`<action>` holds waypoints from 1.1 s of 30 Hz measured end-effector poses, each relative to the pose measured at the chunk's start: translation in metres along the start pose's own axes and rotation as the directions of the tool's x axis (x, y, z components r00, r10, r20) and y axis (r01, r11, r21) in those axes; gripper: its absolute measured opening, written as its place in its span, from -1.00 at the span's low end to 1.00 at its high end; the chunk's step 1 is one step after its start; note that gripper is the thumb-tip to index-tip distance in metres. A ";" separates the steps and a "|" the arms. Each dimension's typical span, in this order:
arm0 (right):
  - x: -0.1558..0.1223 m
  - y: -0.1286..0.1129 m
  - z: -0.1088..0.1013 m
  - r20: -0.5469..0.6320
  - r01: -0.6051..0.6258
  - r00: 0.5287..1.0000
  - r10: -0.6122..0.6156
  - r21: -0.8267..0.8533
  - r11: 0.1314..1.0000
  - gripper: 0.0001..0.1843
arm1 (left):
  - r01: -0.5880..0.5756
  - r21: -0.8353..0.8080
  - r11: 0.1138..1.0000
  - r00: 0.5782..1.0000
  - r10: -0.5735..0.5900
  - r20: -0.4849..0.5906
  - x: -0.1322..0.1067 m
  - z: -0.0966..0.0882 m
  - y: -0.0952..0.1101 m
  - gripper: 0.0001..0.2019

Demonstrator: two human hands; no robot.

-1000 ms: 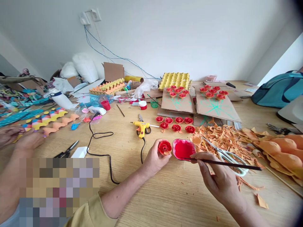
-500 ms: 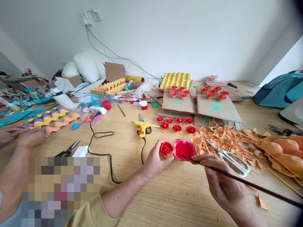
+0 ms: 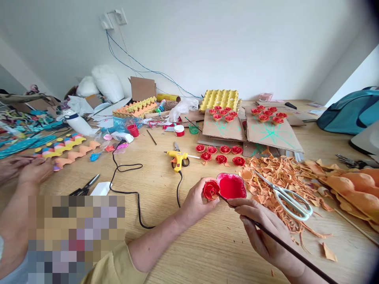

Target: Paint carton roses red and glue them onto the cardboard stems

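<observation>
My left hand (image 3: 196, 203) is closed around a small red paper rose (image 3: 211, 189), held just above the wooden table (image 3: 207, 244). My right hand (image 3: 260, 228) pinches a long dark paintbrush (image 3: 281, 246), its tip touching the rose's right side. Right beside the rose sits a little dish of red paint (image 3: 231, 186). Several finished red roses (image 3: 220, 154) lie in two rows behind it.
White-handled scissors (image 3: 288, 197) rest on a heap of orange scraps (image 3: 278, 173). A yellow glue gun (image 3: 177, 159) with black cord lies at centre. Cardboard sheets (image 3: 271, 132) carry more roses. Another person's hands (image 3: 26, 171) work at the left near black scissors (image 3: 84, 186).
The brush tip has left the paint dish and come to the rose. My right hand shifted left and nearer, swinging the handle down to the right. The rose moved slightly right.
</observation>
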State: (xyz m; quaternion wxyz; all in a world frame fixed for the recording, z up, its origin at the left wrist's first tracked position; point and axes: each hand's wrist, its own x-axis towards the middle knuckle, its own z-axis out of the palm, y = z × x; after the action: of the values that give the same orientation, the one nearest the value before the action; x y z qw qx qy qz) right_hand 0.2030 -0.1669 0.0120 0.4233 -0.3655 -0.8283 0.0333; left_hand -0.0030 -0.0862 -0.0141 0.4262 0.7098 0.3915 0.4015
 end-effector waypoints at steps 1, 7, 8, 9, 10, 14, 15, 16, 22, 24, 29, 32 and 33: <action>0.000 0.000 0.000 0.007 0.007 1.000 -0.007 -0.007 1.000 -0.73 | -0.002 0.008 1.000 1.000 0.002 0.000 0.000 0.000 -0.001 -0.57; -0.004 -0.002 -0.005 -0.050 0.012 0.999 -0.013 -0.006 1.000 -0.71 | -0.006 0.043 0.999 0.999 0.008 -0.036 0.001 -0.002 0.000 -0.58; -0.004 -0.002 -0.006 -0.054 0.012 0.998 -0.012 0.004 1.000 -0.70 | -0.005 0.044 0.999 0.999 0.007 -0.038 0.001 -0.002 0.001 -0.58; -0.004 -0.003 -0.005 -0.049 0.011 0.999 -0.010 0.011 1.000 -0.70 | -0.003 0.041 0.999 0.999 0.004 -0.036 0.001 -0.001 0.002 -0.57; -0.003 -0.003 -0.005 -0.039 0.009 0.999 -0.008 0.013 1.000 -0.71 | 0.000 0.034 0.999 1.000 0.001 -0.030 0.001 -0.001 0.003 -0.57; 0.002 -0.005 -0.002 0.016 0.002 1.000 -0.003 0.018 1.000 -0.72 | 0.001 0.004 1.000 1.000 -0.001 -0.007 0.000 0.000 0.004 -0.58; 0.003 -0.006 -0.002 0.022 -0.001 1.000 0.000 0.022 1.000 -0.72 | -0.001 0.000 1.000 1.000 0.001 -0.006 0.000 0.000 0.005 -0.58; 0.003 -0.006 -0.002 0.022 -0.004 1.000 0.004 0.023 1.000 -0.72 | -0.001 -0.004 1.000 1.000 0.001 -0.003 0.000 0.000 0.004 -0.58; -0.001 -0.005 -0.006 -0.036 -0.011 0.999 0.012 0.025 1.000 -0.73 | -0.008 0.027 1.000 1.000 0.009 -0.022 0.001 -0.002 0.002 -0.59; -0.001 -0.005 -0.006 -0.043 -0.005 0.999 0.007 0.047 0.999 -0.72 | -0.012 0.030 0.999 1.000 0.012 -0.017 0.001 -0.002 0.002 -0.59; 0.001 -0.007 0.001 -0.015 -0.006 1.000 0.007 0.061 0.998 -0.73 | -0.011 0.038 0.999 1.000 0.011 0.003 0.000 -0.002 0.005 -0.59; 0.001 -0.009 0.003 0.005 -0.021 1.000 0.020 0.067 0.998 -0.73 | -0.013 0.083 0.996 1.000 0.013 -0.001 -0.001 -0.002 0.006 -0.58; 0.000 -0.009 0.002 0.005 -0.022 1.000 0.022 0.068 0.997 -0.73 | -0.017 0.096 0.995 1.000 0.017 -0.003 -0.001 -0.002 0.006 -0.58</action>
State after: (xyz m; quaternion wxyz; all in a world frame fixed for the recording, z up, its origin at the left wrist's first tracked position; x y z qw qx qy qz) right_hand 0.1960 -0.1724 0.0140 0.4335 -0.3600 -0.8234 0.0668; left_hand -0.0036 -0.0881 -0.0087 0.3873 0.7320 0.4053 0.3873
